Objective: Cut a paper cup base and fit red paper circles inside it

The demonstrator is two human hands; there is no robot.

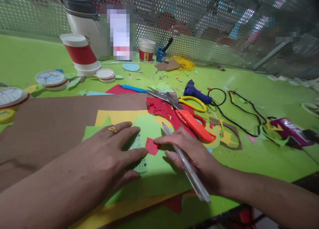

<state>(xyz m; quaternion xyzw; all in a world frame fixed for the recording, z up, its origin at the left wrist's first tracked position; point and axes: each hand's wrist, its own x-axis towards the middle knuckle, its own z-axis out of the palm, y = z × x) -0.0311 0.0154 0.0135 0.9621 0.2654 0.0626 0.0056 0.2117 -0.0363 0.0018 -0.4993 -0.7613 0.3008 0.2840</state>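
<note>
My left hand (109,152), a gold ring on one finger, lies with fingers spread over a clear printed ruler or protractor (139,165). Much of that piece is hidden beneath the hand. Under it is a light green paper sheet (161,179). A small red paper piece (152,146) sits on the sheet, touched at its left edge by a left fingertip and at its right by my right index finger. My right hand (191,152) is closed around a clear-barrelled pen (191,179), its tip pointing up and away from the sheet.
Beyond the right hand lie orange-handled scissors (196,124), yellow-handled scissors (194,102), red paper scraps (159,106) and a blue glue gun (196,93). Brown paper (50,129) spreads at left. Paper cups (81,53) stand behind, and a purple can (291,131) lies at right.
</note>
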